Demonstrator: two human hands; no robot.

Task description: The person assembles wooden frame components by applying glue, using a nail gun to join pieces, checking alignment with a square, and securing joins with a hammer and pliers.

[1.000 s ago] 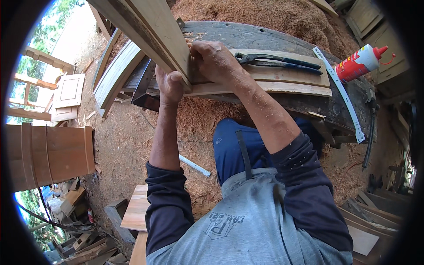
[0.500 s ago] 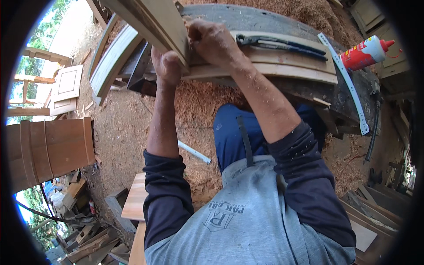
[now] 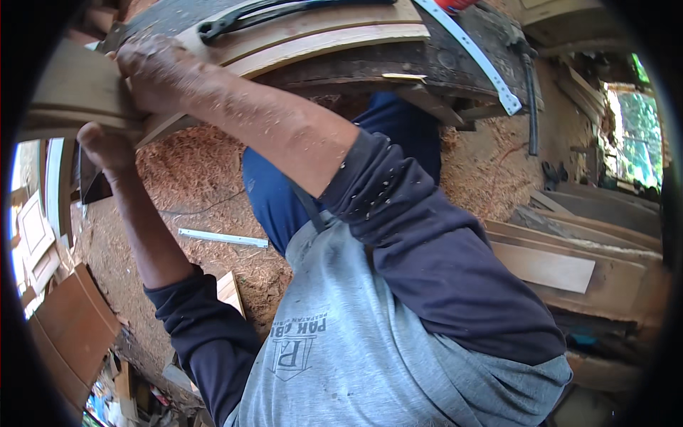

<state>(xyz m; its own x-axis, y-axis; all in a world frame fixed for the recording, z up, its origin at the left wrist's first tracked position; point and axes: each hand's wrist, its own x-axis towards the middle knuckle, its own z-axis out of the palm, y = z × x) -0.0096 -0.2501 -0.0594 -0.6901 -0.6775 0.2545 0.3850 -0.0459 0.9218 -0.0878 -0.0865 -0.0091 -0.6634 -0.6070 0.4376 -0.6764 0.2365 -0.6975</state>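
Both hands, left [image 3: 107,146] and right [image 3: 153,67], still gripping wooden piece [image 3: 75,92]; view swung right.

Pale curved wooden moulding [image 3: 78,92], tilted at the workbench's left end, gripped in both hands.

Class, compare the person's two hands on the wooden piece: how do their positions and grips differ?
The right hand lies on top of the wooden piece, fingers spread over it; the left hand sits lower, closed against its underside. The right forearm crosses the picture dusted with sawdust; the left rises straight from below. Both are bare, with dark sleeves pushed up.
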